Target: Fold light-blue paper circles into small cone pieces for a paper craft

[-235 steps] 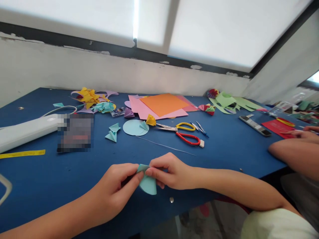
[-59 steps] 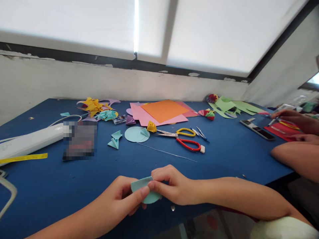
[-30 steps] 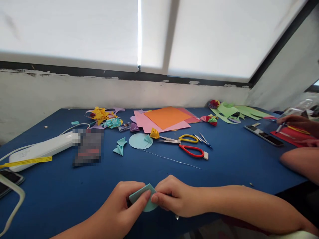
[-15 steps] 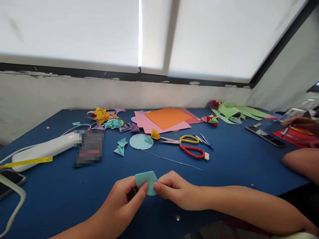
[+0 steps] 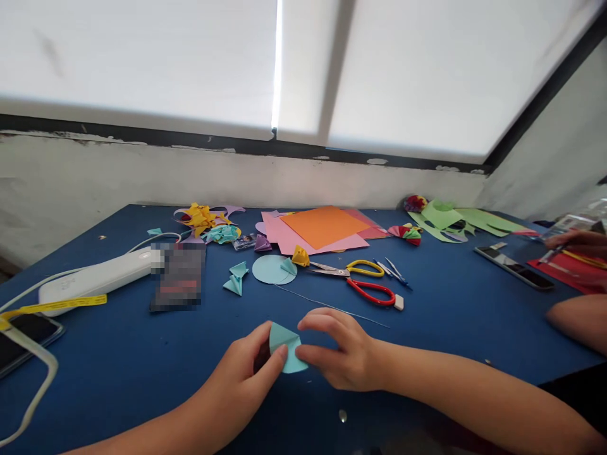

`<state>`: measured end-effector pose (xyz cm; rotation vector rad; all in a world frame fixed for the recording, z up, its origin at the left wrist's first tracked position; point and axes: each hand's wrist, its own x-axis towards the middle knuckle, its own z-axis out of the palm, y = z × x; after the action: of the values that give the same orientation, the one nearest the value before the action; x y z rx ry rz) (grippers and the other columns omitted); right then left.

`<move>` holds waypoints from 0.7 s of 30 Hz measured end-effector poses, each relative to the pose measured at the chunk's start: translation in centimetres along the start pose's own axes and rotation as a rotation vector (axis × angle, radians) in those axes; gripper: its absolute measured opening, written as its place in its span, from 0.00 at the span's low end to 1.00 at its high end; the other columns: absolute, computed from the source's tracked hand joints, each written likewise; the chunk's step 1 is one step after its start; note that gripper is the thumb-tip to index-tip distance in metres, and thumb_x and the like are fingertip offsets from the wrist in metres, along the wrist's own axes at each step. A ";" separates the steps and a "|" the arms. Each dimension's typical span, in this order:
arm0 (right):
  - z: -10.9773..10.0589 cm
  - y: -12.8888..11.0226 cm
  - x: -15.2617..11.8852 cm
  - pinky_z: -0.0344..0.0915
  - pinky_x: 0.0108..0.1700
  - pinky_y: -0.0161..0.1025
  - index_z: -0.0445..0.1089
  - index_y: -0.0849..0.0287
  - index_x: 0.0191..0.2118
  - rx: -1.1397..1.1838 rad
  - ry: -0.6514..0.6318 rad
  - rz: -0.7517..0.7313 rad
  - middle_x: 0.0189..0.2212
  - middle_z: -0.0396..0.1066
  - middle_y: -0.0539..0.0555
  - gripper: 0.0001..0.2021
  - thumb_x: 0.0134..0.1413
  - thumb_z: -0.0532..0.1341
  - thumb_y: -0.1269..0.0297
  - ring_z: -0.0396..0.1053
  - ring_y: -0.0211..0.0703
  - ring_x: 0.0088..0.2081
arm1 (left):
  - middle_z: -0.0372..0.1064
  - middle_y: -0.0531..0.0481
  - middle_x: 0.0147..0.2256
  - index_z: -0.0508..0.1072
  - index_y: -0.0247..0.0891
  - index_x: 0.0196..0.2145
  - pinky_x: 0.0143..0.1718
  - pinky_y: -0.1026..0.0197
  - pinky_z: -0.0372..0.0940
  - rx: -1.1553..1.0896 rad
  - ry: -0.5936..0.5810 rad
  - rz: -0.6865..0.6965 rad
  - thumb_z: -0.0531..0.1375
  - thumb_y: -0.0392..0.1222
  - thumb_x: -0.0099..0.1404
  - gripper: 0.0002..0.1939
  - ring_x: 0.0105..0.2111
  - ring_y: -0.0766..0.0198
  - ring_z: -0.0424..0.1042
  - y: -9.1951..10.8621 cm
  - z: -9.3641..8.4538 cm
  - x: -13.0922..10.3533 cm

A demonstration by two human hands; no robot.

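A folded light blue paper (image 5: 290, 355) is pinched between the thumb and fingers of my left hand (image 5: 253, 363), low over the blue table. My right hand (image 5: 339, 347) is at the paper's right side, its thumb at the edge and its index finger lifted apart from it. Beyond the hands lie light blue paper circles (image 5: 270, 270), small folded blue pieces (image 5: 236, 279), a folded yellow piece (image 5: 300, 256) and scissors with yellow and red handles (image 5: 349, 272).
Orange (image 5: 325, 226) and pink sheets lie at the back, paper scraps (image 5: 202, 221) to their left. A white power strip (image 5: 102, 278) and a phone (image 5: 28, 338) are at left. Another person's hand (image 5: 581, 243) is at right, near a second phone (image 5: 515, 268).
The fingers of my right hand have spread and my index finger has come off the paper. The paper has turned and shows a crease. The view has shifted slightly.
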<state>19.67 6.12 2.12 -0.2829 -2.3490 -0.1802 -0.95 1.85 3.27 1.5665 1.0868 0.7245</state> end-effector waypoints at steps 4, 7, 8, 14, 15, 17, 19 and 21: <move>0.2 -0.6 0.2 0.68 0.45 0.43 0.65 0.66 0.41 0.093 -0.024 0.051 0.42 0.66 0.62 0.08 0.53 0.57 0.76 0.65 0.45 0.43 | 0.60 0.58 0.24 0.63 0.43 0.52 0.25 0.66 0.62 0.115 0.156 0.085 0.53 0.50 0.66 0.19 0.22 0.68 0.66 -1.1 -0.1 0.1; 0.6 -0.6 0.0 0.67 0.49 0.45 0.64 0.66 0.42 0.087 -0.042 0.073 0.44 0.68 0.63 0.09 0.53 0.57 0.76 0.64 0.48 0.47 | 0.68 0.55 0.29 0.64 0.45 0.53 0.28 0.66 0.65 0.323 0.207 0.181 0.53 0.46 0.66 0.18 0.25 0.67 0.70 -1.7 -0.4 0.1; 0.7 -0.6 0.0 0.67 0.49 0.45 0.64 0.66 0.42 0.077 -0.040 0.088 0.45 0.68 0.63 0.09 0.53 0.57 0.76 0.64 0.48 0.48 | 0.71 0.54 0.33 0.64 0.45 0.54 0.30 0.66 0.66 0.399 0.221 0.238 0.53 0.44 0.66 0.18 0.28 0.66 0.71 -1.9 -0.4 0.1; 1.0 -0.6 -0.3 0.67 0.50 0.44 0.65 0.64 0.42 0.095 -0.075 0.168 0.45 0.70 0.62 0.08 0.56 0.55 0.75 0.67 0.45 0.47 | 0.71 0.50 0.46 0.57 0.45 0.59 0.43 0.66 0.67 0.615 0.289 0.517 0.52 0.35 0.67 0.23 0.42 0.65 0.73 -2.5 -0.3 0.0; 1.0 -0.7 -0.3 0.67 0.50 0.43 0.65 0.64 0.42 0.097 -0.077 0.176 0.45 0.70 0.61 0.08 0.56 0.55 0.75 0.68 0.44 0.46 | 0.72 0.50 0.45 0.56 0.44 0.59 0.43 0.67 0.67 0.618 0.303 0.521 0.53 0.35 0.66 0.24 0.41 0.66 0.73 -2.6 -0.3 0.0; 0.9 -0.7 -0.3 0.68 0.48 0.42 0.65 0.63 0.42 0.083 -0.057 0.178 0.43 0.71 0.60 0.08 0.57 0.55 0.74 0.69 0.43 0.44 | 0.73 0.51 0.43 0.58 0.44 0.58 0.41 0.68 0.68 0.608 0.318 0.514 0.53 0.35 0.66 0.23 0.39 0.67 0.74 -2.6 -0.2 -0.1; 0.9 -0.7 -0.3 0.69 0.46 0.42 0.65 0.62 0.43 0.046 -0.035 0.162 0.43 0.72 0.59 0.08 0.57 0.56 0.73 0.70 0.44 0.45 | 0.73 0.52 0.43 0.60 0.44 0.56 0.40 0.69 0.68 0.593 0.320 0.496 0.54 0.36 0.66 0.21 0.38 0.67 0.74 -2.5 -0.2 -0.1; 0.8 -0.7 -0.4 0.69 0.43 0.42 0.65 0.62 0.44 0.005 -0.022 0.129 0.43 0.72 0.60 0.09 0.57 0.56 0.73 0.70 0.46 0.45 | 0.73 0.52 0.43 0.61 0.44 0.56 0.39 0.69 0.68 0.584 0.320 0.481 0.54 0.36 0.66 0.21 0.38 0.66 0.74 -2.4 -0.3 -0.2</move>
<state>19.24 5.59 1.19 -0.4353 -2.3432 -0.1096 -1.91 1.92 1.10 2.3170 1.2350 1.0691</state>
